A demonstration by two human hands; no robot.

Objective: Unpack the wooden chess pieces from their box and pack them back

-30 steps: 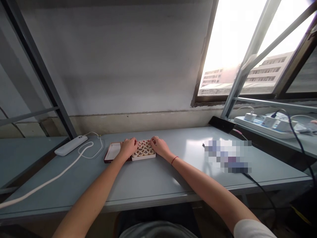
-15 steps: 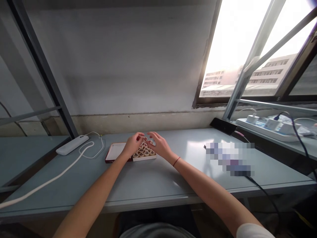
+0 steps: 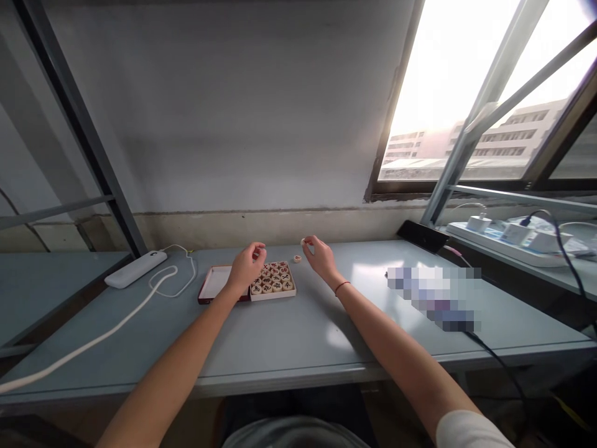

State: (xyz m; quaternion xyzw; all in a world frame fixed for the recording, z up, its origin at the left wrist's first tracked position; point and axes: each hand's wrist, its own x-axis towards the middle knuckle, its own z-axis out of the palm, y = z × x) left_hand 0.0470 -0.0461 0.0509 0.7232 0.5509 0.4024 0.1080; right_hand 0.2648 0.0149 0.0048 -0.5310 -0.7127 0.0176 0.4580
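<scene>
Cream discs, black-marked then red-marked, sit in a white box between your grips.
Your left hand curls near it, its hold unclear; farther, your right hand pinches a pale piece, a loose disc just left.

Black Chinese characters, red ones, on round pieces; individually illegible

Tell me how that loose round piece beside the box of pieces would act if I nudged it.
The loose round piece lies flat, so it would probably slide rather than roll. Bright reflections on the desk suggest a smooth surface, so it might skid easily. Being a small, solid-looking disc, it is likely stiff and light.
</scene>
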